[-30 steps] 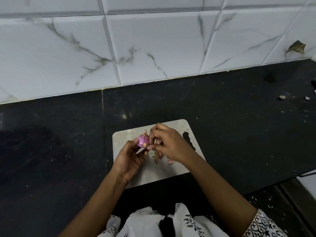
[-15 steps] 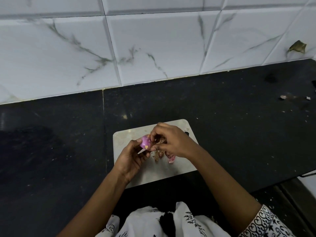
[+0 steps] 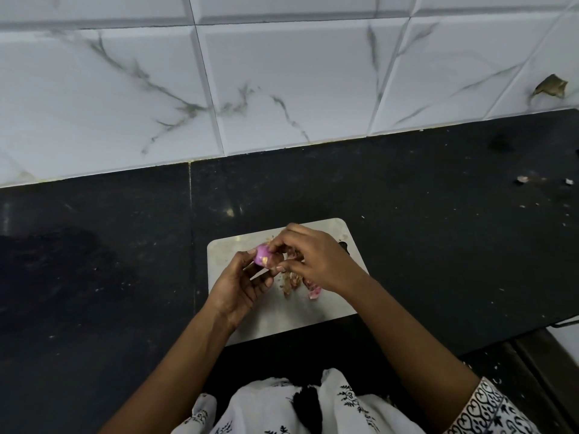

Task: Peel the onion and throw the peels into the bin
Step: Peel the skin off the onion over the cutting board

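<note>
A small pink-purple onion (image 3: 262, 254) sits between both hands above a pale cutting board (image 3: 282, 311). My left hand (image 3: 239, 285) grips it from the left and below, fingers curled round it. From the right, my right hand (image 3: 308, 256) pinches at the onion's skin with its fingertips. Loose brown and pink peels (image 3: 299, 283) lie on the board under the right hand. No bin is in view.
The board lies on a black stone counter (image 3: 438, 245) backed by white marble-look tiles (image 3: 282, 83). Small scraps (image 3: 521, 180) lie on the counter at the far right. The counter's front edge and a lower step (image 3: 532, 355) show at the lower right.
Both hands with the onion have stayed over the board. More pink peel pieces show on the board under the right hand than a second ago.
</note>
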A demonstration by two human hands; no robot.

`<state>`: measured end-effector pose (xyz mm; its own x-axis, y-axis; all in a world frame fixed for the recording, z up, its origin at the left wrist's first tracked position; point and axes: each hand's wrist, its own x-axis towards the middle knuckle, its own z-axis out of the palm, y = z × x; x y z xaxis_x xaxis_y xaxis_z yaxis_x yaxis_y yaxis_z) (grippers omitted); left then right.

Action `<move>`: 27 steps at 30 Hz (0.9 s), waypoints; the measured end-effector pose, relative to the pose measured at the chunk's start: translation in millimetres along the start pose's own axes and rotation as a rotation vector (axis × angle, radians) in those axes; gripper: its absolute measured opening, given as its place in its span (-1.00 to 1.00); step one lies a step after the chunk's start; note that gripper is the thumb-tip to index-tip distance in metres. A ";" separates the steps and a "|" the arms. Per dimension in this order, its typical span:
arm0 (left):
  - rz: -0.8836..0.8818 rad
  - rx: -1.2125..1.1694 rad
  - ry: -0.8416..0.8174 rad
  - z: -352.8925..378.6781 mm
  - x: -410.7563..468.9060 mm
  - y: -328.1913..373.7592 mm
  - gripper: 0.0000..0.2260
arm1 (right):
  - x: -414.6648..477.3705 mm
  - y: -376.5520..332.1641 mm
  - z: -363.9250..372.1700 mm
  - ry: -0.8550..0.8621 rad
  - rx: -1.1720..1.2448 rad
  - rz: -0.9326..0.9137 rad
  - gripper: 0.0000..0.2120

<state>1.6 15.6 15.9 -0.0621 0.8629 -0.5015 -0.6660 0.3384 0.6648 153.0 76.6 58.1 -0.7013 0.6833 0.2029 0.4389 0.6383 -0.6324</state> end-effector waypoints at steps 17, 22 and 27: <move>0.014 0.147 0.044 1.9 -0.7 2.6 -0.81 | 9.9 7.1 -15.0 -0.250 0.013 0.179 -0.90; 0.003 -0.012 0.060 2.2 3.5 9.1 -0.80 | 2.1 13.6 -4.4 -0.190 -0.073 0.234 -0.91; -0.056 -0.100 0.040 -2.7 2.2 9.9 -0.70 | -3.5 17.7 4.1 -0.134 -0.070 0.294 -0.75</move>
<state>-7.2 19.8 19.9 -0.0515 0.8273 -0.5594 -0.7399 0.3447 0.5778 161.0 84.1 43.2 -0.6042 0.7924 -0.0837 0.6680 0.4464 -0.5954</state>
